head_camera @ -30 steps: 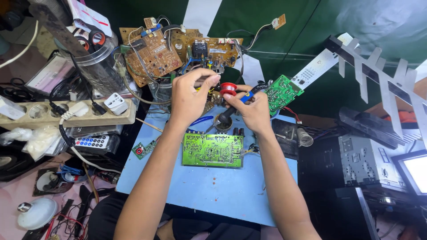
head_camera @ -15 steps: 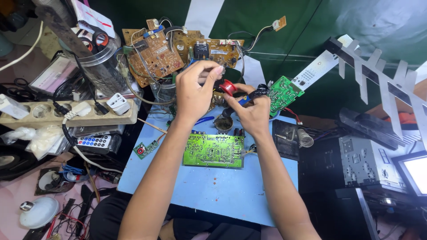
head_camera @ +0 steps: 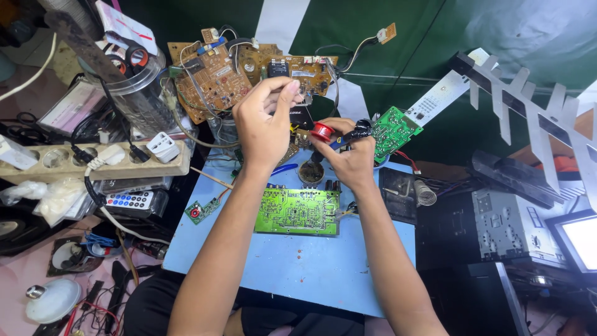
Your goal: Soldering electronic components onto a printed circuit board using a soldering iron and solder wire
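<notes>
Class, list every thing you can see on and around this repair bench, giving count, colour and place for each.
Circuit board: one, green, flat on the blue board.
Blue board: one, over the lap.
Small circuit board: one, green, behind right hand.
Brown circuit boards: two at least, propped at back.
Power strip: one, beige, left.
Remote: one, pale, left.
Clear jar: one, back left.
Red spool: one, at right hand.
Left hand: raised, fingertips pinched.
Right hand: holding the spool.
</notes>
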